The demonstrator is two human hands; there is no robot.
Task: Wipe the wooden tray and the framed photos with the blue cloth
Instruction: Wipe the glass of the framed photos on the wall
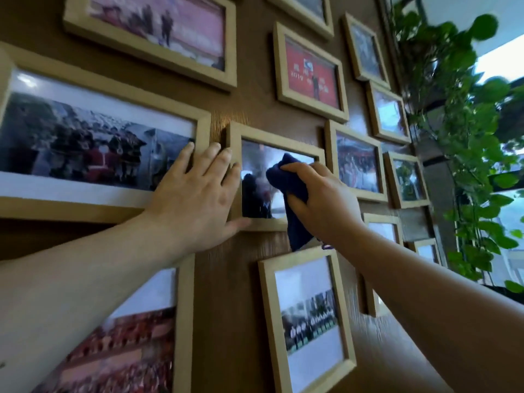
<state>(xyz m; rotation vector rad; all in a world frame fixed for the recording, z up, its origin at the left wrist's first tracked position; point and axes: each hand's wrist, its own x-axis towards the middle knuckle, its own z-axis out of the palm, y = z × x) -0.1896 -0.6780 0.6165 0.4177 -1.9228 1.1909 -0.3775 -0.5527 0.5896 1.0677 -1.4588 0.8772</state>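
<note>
A small framed photo [256,154] in a pale wooden frame hangs at the middle of a brown wood wall. My right hand [323,197] grips the dark blue cloth [286,180] and presses it against the right half of that photo's glass; a tail of cloth hangs below the frame. My left hand [195,194] lies flat with fingers spread over the frame's left edge, its thumb under the bottom rail and its fingertips reaching the large framed photo [93,137] to the left. No wooden tray is in view.
Several more framed photos cover the wall: a red one [310,75] above right, one [357,163] just right, one [309,316] below, one [150,32] at the top left. A trailing green plant [459,131] hangs at the wall's right edge beside a bright window.
</note>
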